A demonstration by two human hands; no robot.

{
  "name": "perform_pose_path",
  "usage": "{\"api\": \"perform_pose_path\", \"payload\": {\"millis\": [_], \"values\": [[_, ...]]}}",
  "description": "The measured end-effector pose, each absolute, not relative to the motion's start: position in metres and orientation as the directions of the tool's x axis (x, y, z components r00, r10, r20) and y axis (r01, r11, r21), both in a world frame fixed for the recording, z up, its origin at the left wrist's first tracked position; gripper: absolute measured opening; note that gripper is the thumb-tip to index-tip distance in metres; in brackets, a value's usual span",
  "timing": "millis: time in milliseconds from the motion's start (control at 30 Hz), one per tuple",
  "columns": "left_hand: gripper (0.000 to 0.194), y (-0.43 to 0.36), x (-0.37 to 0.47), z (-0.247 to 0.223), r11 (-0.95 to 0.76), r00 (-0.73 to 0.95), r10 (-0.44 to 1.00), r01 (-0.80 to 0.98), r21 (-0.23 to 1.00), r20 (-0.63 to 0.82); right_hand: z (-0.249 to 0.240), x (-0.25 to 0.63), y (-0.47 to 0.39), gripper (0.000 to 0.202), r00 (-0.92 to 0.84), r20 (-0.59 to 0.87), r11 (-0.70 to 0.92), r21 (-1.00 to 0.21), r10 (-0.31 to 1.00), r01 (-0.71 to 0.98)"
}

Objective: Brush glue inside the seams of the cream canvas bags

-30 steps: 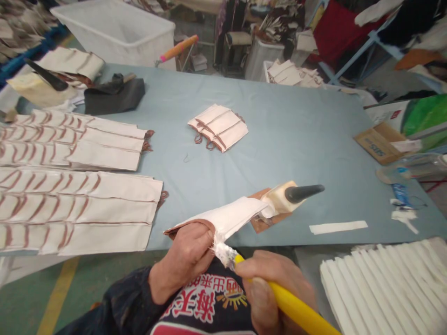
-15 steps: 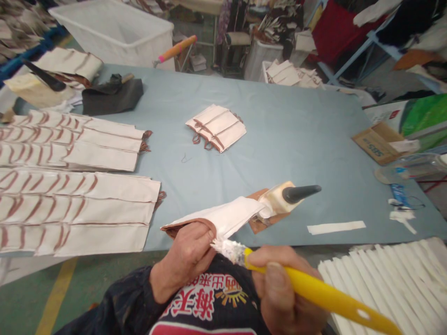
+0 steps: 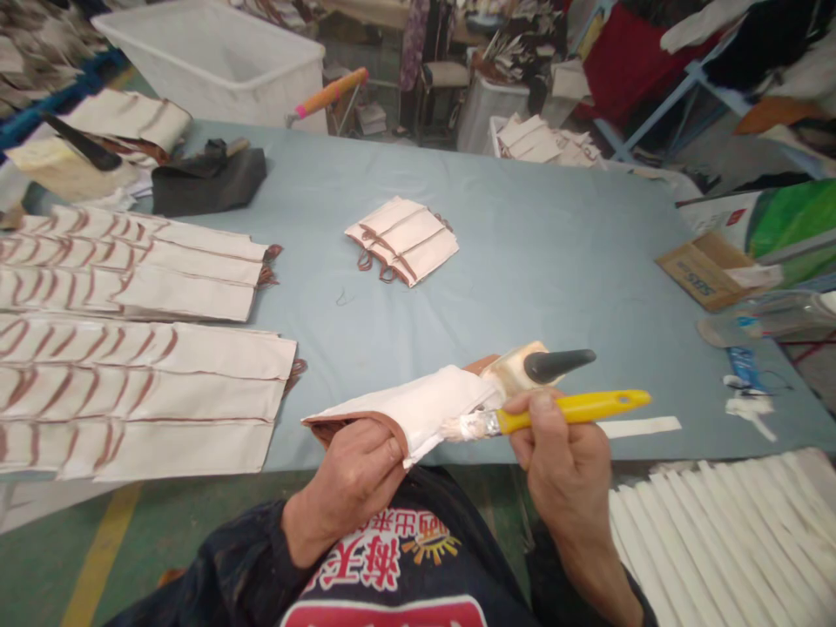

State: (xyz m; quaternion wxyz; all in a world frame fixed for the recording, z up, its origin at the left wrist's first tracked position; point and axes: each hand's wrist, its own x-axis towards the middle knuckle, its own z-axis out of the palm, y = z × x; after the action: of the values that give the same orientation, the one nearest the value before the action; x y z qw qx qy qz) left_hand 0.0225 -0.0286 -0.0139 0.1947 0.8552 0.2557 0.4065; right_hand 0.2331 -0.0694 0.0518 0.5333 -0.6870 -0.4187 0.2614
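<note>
My left hand (image 3: 359, 466) is closed on the brown-edged opening of a white fabric piece (image 3: 418, 401) at the table's front edge, its fingers partly inside the fold. My right hand (image 3: 565, 453) grips a yellow-handled brush (image 3: 575, 407) whose bristles, coated with white paste, touch the right side of the fabric piece. Just beyond, a pale block with a black tapered handle (image 3: 558, 364) stands by the fabric's far end; what joins them is hard to make out. A brown patch shows beneath that block.
Rows of white, brown-edged pieces (image 3: 196, 392) cover the table's left side. A small stack of similar pieces (image 3: 405, 239) lies mid-table. To the right are a white strip (image 3: 643, 427), a cardboard box (image 3: 702, 270) and white rolled pieces (image 3: 724, 540). A white bin (image 3: 222, 65) stands behind.
My right hand has moved up and forward with the brush, from near my left fingers to the fabric's right side. The brush handle now lies more level. My left hand keeps its hold.
</note>
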Motion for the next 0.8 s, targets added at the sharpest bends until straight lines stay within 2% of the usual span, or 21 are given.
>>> {"api": "perform_pose_path", "payload": {"millis": [133, 233, 300, 367, 467, 567, 667, 800], "values": [[0.021, -0.027, 0.025, -0.014, -0.787, 0.555, 0.599, 0.274, 0.553, 0.577, 0.055, 0.223, -0.085, 0.038, 0.372, 0.165, -0.003, -0.911, 0.913, 0.412], [0.023, -0.026, 0.026, -0.016, -0.776, 0.553, 0.607, 0.253, 0.578, 0.571, 0.057, 0.205, -0.095, 0.031, 0.251, 0.174, 0.067, -0.921, 0.952, 0.384], [0.024, -0.025, 0.027, -0.017, -0.775, 0.538, 0.609, 0.248, 0.582, 0.582, 0.059, 0.199, -0.095, 0.032, 0.281, 0.18, 0.094, -0.951, 0.943, 0.294], [0.024, -0.025, 0.027, -0.016, -0.762, 0.522, 0.626, 0.252, 0.596, 0.58, 0.059, 0.199, -0.091, 0.036, 0.39, 0.172, 0.092, -0.972, 0.905, 0.216], [0.026, -0.026, 0.029, -0.016, -0.722, 0.482, 0.671, 0.256, 0.642, 0.563, 0.054, 0.201, -0.085, 0.04, 0.56, 0.188, 0.077, -0.973, 0.807, 0.216], [0.028, -0.026, 0.03, -0.017, -0.702, 0.46, 0.693, 0.254, 0.666, 0.556, 0.048, 0.195, -0.086, 0.042, 0.545, 0.197, 0.087, -0.971, 0.815, 0.222], [0.028, -0.026, 0.03, -0.019, -0.711, 0.471, 0.679, 0.229, 0.665, 0.563, 0.043, 0.188, -0.089, 0.044, 0.491, 0.153, 0.093, -0.985, 0.858, 0.144], [0.028, -0.025, 0.03, -0.018, -0.71, 0.475, 0.682, 0.245, 0.66, 0.556, 0.04, 0.194, -0.088, 0.045, 0.554, 0.085, 0.029, -0.993, 0.828, 0.11]]}}
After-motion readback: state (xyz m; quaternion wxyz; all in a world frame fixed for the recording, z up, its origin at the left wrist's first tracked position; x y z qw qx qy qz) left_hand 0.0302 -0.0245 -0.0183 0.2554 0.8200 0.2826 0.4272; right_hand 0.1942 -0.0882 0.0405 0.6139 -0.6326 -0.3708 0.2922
